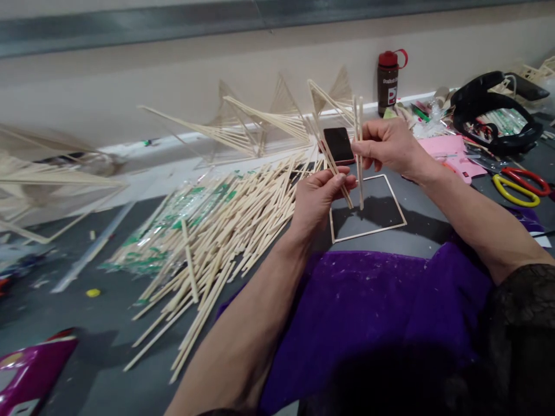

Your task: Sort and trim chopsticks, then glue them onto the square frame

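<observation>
Both hands hold wooden sticks above a square stick frame, centre of frame.

Left hand (318,193) pinches a slanted stick (330,162); right hand (385,147) grips upright sticks (359,153), fingers closed, over the square frame (368,231), apparently for alignment. Loose stick pile (208,231) lies left within reach.

Both hands, left (318,193) and right (385,147), raised, fingers pinched shut.

1. Chopsticks pile (217,225): pale wood; wrappers clear with green print.
2. Cloth (368,306): purple, white-flecked.
3. Bottle (387,81): dark brown, red cap.
4. Scissors (518,188): yellow and red handles.
5. Paper (451,151): pink.
6. Phone (339,144): black.
</observation>
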